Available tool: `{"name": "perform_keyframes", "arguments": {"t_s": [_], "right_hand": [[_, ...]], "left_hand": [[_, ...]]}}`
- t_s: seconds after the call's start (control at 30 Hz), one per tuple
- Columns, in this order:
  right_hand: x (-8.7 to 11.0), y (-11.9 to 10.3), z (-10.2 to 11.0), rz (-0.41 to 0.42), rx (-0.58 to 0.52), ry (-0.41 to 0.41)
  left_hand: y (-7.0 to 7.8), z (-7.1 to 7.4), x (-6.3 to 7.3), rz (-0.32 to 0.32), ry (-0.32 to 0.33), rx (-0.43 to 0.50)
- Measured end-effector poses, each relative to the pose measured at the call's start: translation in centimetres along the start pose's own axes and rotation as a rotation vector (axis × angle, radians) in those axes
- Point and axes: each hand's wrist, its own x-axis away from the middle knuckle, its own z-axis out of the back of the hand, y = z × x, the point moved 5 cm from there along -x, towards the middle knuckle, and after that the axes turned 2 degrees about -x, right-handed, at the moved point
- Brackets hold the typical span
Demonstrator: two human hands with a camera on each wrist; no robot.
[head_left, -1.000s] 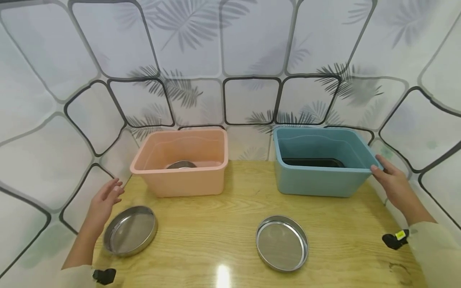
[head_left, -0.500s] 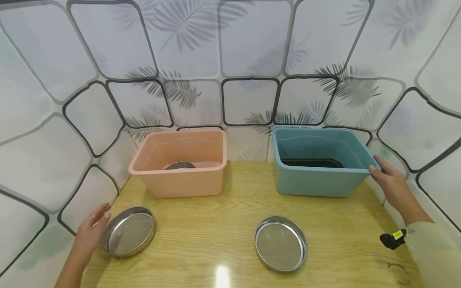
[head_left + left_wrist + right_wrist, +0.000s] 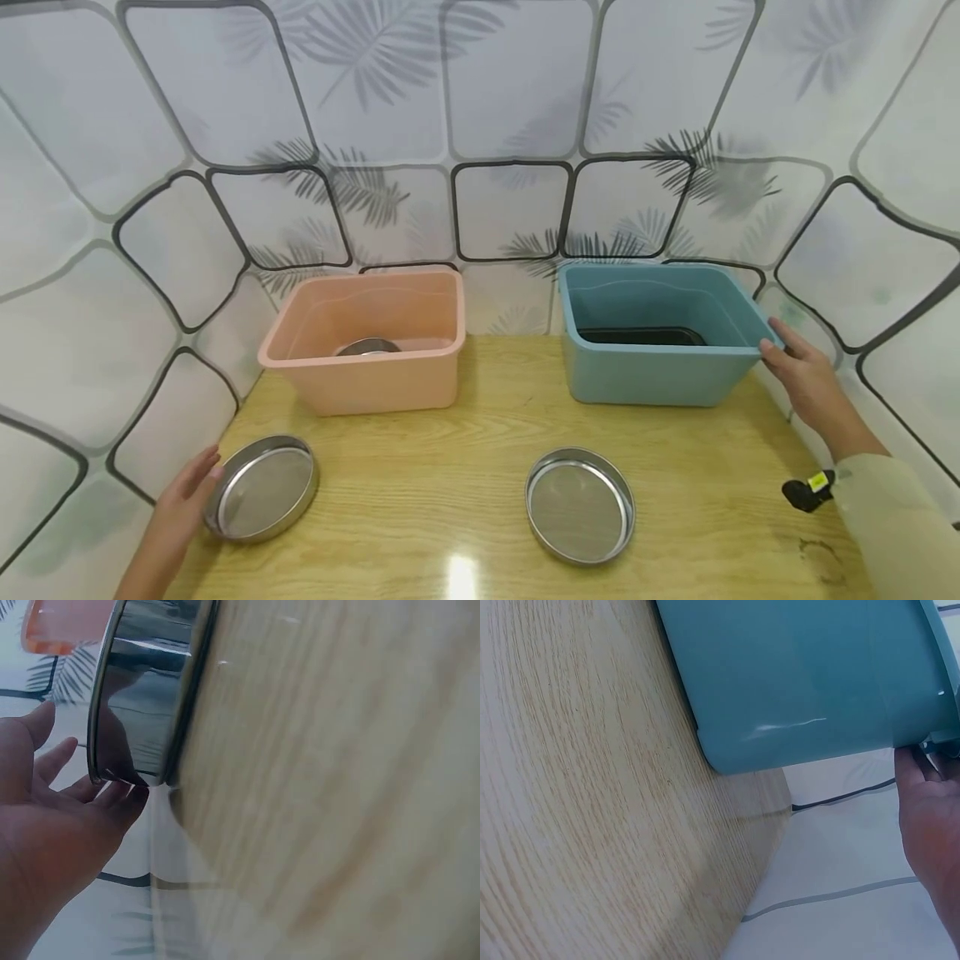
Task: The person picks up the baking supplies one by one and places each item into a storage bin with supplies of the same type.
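Observation:
My left hand [image 3: 176, 508] is beside a shallow round metal sieve [image 3: 266, 492] at the table's left. In the left wrist view, the fingertips [image 3: 133, 796] are right at the sieve's outer side [image 3: 154, 697] and the thumb [image 3: 41, 720] stands apart from it. My right hand [image 3: 806, 387] grips the near right corner of a blue plastic bin [image 3: 652, 375], thumb at the front of the rim. The right wrist view shows that hand [image 3: 934, 825] under the bin's rim, its fingertips partly hidden. Another round metal sieve [image 3: 579, 512] lies front and right of centre.
A pink plastic bin [image 3: 382, 390] stands at the back left with a round metal piece [image 3: 369, 346] inside. A black object [image 3: 641, 336] lies in the blue bin. Patterned curtain [image 3: 510, 208] encloses the wooden table [image 3: 397, 508] at the back and sides.
My left hand has come down and toward me, from above the left sieve to its outer side. The right hand has stayed on the blue bin's corner. The head view has shifted slightly.

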Motion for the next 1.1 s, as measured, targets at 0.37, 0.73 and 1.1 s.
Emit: {"name": "perform_keyframes", "arguments": {"t_s": [0.37, 0.73, 1.1], "right_hand": [[0.0, 0.2, 0.0, 0.005, -0.019, 0.006], [0.1, 0.4, 0.3, -0.01, 0.001, 0.008], [0.0, 0.1, 0.0, -0.016, -0.011, -0.001]], "left_hand": [[-1.5, -1.0, 0.8, 0.126, -0.105, 0.161], [-2.0, -1.9, 0.6, 0.122, -0.111, 0.11], [-1.9, -1.8, 0.7, 0.132, -0.11, 0.105]]}}
